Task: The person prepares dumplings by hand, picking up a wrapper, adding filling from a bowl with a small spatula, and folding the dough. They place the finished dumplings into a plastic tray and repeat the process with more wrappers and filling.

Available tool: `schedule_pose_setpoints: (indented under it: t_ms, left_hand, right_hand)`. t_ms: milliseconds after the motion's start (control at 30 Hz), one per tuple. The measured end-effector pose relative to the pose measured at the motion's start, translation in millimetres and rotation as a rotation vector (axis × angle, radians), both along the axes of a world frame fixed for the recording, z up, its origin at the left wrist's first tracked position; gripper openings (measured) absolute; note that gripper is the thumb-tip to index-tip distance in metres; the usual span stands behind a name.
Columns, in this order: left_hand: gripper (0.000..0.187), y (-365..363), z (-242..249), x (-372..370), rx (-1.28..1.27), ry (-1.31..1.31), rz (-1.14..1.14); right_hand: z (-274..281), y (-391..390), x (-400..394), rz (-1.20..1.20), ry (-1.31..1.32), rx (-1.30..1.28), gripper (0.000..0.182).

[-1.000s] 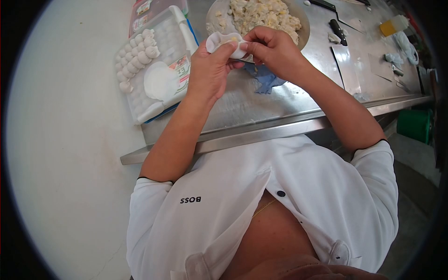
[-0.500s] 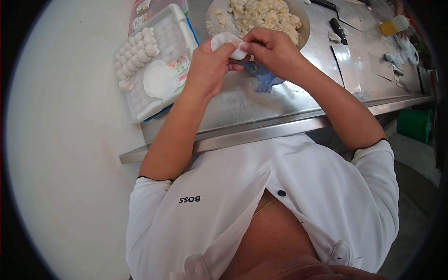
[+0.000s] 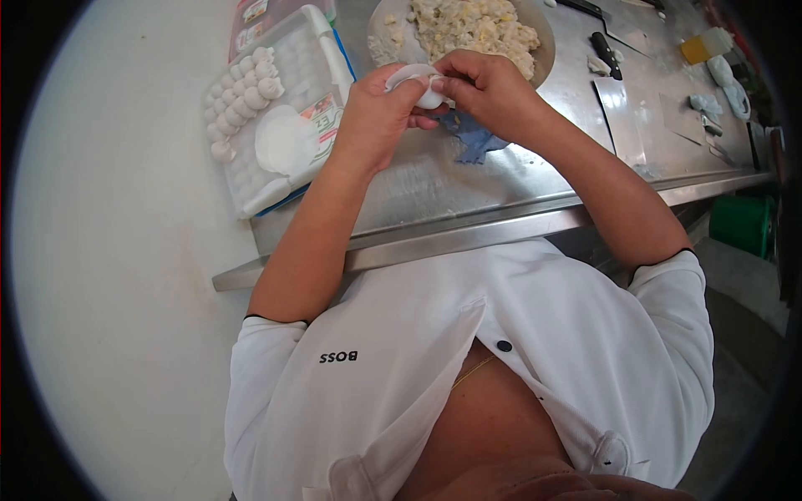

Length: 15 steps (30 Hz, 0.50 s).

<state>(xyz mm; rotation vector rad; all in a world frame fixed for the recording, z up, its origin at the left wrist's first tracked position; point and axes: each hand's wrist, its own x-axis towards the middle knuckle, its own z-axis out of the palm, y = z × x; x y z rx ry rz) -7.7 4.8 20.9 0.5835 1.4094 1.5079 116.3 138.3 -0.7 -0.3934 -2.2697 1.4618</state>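
Note:
A white round dumpling wrapper [image 3: 428,98] is folding over between my two hands, in front of the bowl. My left hand [image 3: 372,113] cradles it from the left, thumb pressing on its inner side. On its right edge, my right hand [image 3: 484,88] pinches the dough between thumb and fingertips. Any filling inside is hidden by the fingers. Left of my hands, rows of shaped dumplings [image 3: 242,96] and a stack of round wrappers [image 3: 282,144] lie on a plastic container lid [image 3: 261,194].
Just beyond my hands stands a metal bowl [image 3: 547,54] of chunky pale filling [image 3: 480,33]. A blue cloth [image 3: 476,142] lies on the steel table [image 3: 393,200]. To the right are a black-handled knife [image 3: 606,57], a cleaver blade [image 3: 622,121] and a bottle of yellow liquid [image 3: 706,46].
The wrapper's near side has folded further up between my fingers, and my left thumb has shifted inward. Both hands stay in nearly the same place.

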Motion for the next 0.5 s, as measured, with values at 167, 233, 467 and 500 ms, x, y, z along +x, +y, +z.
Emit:
schedule_pose_setpoints:
  t_ms: [167, 233, 467, 500]
  left_hand:
    - [0.027, 1, -5, 1, 0.044, -0.014, 0.057]
    - [0.025, 1, -5, 1, 0.067, 0.001, 0.071]
    - [0.029, 0, -1, -3, -0.022, 0.027, -0.021]
    - [0.029, 0, -1, -4, -0.027, 0.023, -0.034]
  right_hand:
    - [4, 0, 2, -0.020, -0.072, -0.038, 0.020]
    - [2, 1, 2, -0.010, -0.077, -0.005, 0.020]
    - [7, -4, 3, -0.034, -0.036, 0.045, 0.019]
    - [6, -3, 2, -0.023, -0.027, 0.033, 0.018]
